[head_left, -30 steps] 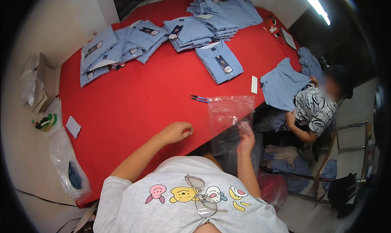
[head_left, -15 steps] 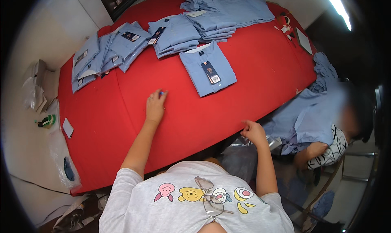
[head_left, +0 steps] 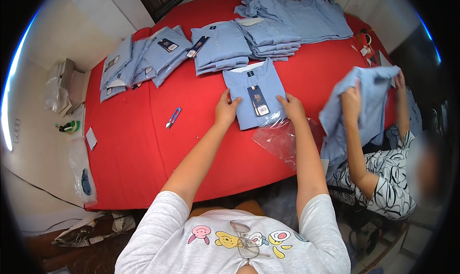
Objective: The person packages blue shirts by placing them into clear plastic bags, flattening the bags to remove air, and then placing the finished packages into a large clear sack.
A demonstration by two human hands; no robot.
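A folded light blue shirt (head_left: 243, 99) with a dark hang tag (head_left: 258, 100) lies in front of me on the red table. My left hand (head_left: 226, 110) grips its left edge, thumb on top. On the opposite edge my right hand (head_left: 293, 107) closes the same way, thumb over the cloth. A clear plastic bag (head_left: 278, 140) spreads under and beside my right hand, lapping the shirt's lower right corner; whether my fingers also hold it, I cannot tell. Blue-handled thread snips (head_left: 174, 118) rest on the cloth left of my left forearm.
Folded shirts in stacks (head_left: 220, 46) stand behind, bagged ones (head_left: 160, 53) at the far left, and unfolded garments (head_left: 302, 17) at the back. At the right, a co-worker holds up a blue shirt (head_left: 357, 106) over the red table's (head_left: 124, 168) edge.
My left hand has let go of the snips and moved right onto the shirt. My right hand came up from the table edge, and the bag now lies on the table. The co-worker raised a shirt.
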